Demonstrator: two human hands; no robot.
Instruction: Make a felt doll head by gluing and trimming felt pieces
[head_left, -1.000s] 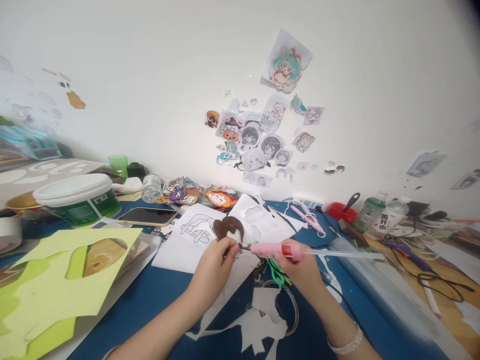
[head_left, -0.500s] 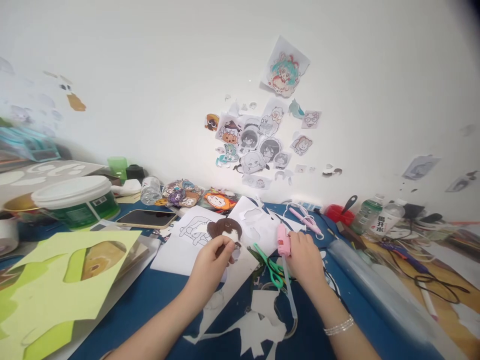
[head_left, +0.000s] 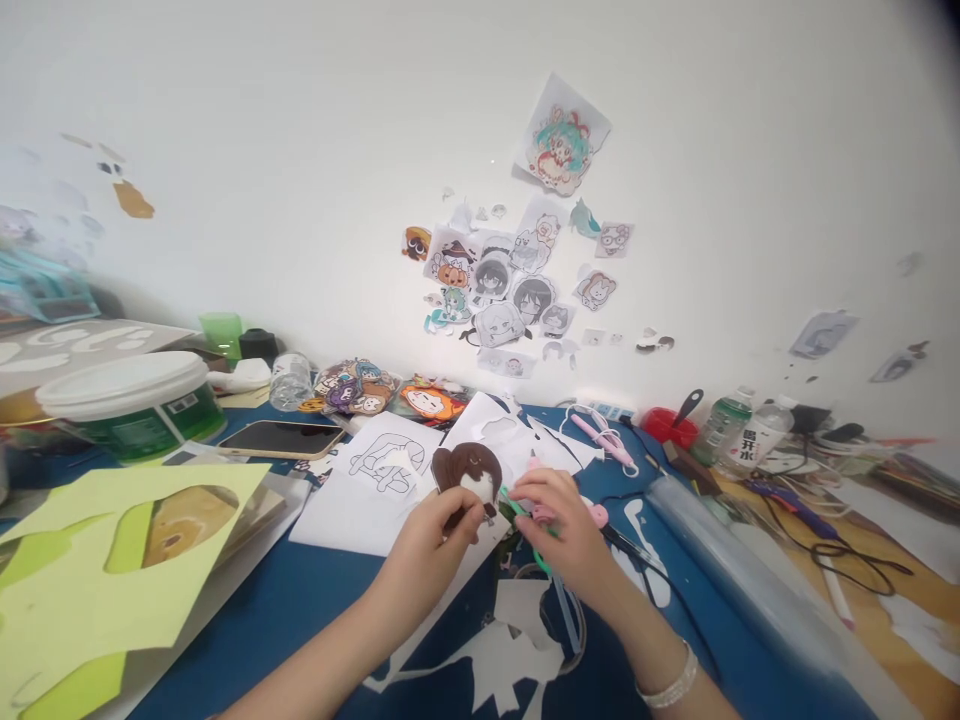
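Observation:
Between thumb and fingers, my left hand (head_left: 442, 530) pinches a cutout of a brown-haired character's head (head_left: 466, 468) near its lower edge. My right hand (head_left: 559, 515) is just to its right, fingers spread and curved over green-handled scissors (head_left: 541, 562); whether it grips them cannot be made out. Partly behind my right hand lies the pink glue gun (head_left: 596, 514), with a clear glue stick below it. A white sheet with a line drawing (head_left: 386, 462) lies behind my left hand. White paper scraps (head_left: 506, 665) are on the blue tabletop in front.
Yellow-green cut sheets (head_left: 172, 590) and a phone (head_left: 281, 438) are at left, near a white-lidded tub (head_left: 131, 400). A clear plastic roll (head_left: 750, 570), bottles (head_left: 757, 440) and a red container (head_left: 670, 428) stand or lie at right. Drawings are stuck to the wall.
My right hand has left the pink glue gun, which now lies on the table, and moved left over the scissors. The view has shifted slightly. My left hand still holds the cutout.

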